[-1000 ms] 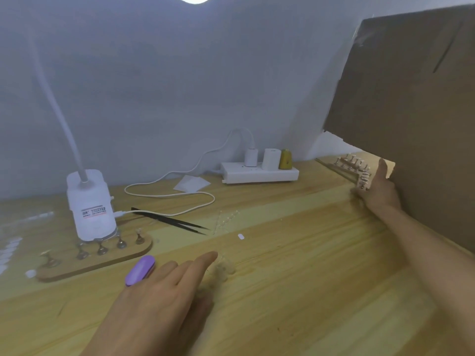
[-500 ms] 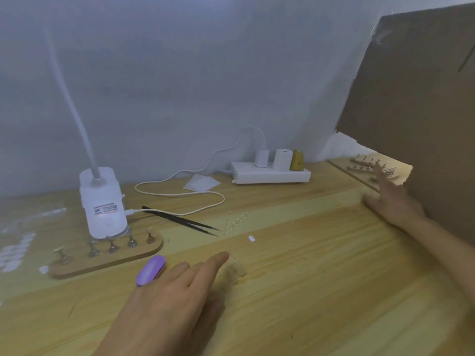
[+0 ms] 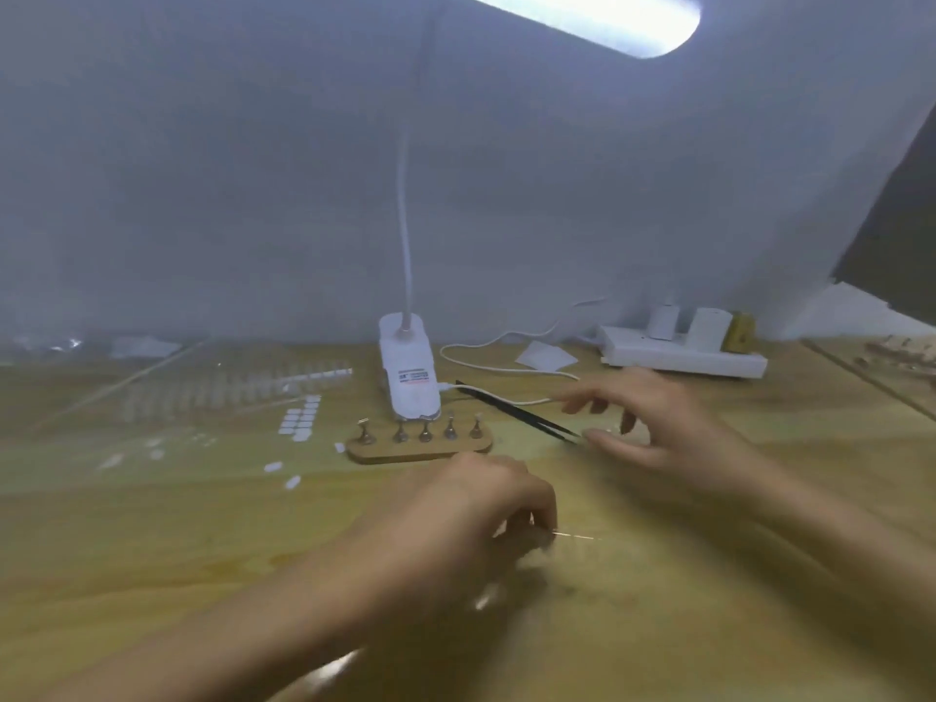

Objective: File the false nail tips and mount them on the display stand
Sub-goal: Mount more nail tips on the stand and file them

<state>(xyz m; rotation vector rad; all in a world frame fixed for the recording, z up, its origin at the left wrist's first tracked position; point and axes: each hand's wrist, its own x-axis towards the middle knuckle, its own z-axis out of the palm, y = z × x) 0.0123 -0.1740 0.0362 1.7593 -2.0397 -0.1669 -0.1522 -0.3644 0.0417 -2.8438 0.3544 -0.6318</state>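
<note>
The frame is motion-blurred. The wooden display stand (image 3: 420, 446) with several small metal holders lies in front of the lamp base. My left hand (image 3: 471, 514) is just in front of the stand, knuckles up, its fingers curled down onto the table. A thin clear strip (image 3: 577, 537) shows to the right of its fingertips, and whether they grip it is unclear. My right hand (image 3: 653, 428) hovers right of the stand with fingers spread and loosely bent, its thumb by the tip of the black tweezers (image 3: 511, 410). Clear false nail tips (image 3: 228, 392) lie in rows at the left.
A white clip lamp (image 3: 410, 377) stands behind the stand, its cable running right to a white power strip (image 3: 684, 357). White adhesive pads (image 3: 301, 423) are scattered to the left. Another stand (image 3: 906, 354) lies at the far right edge by a brown board (image 3: 896, 215).
The view has swung left. My right hand came back from the far-right stand to the table centre near the tweezers. My left hand curled its fingers down; the purple file is no longer seen.
</note>
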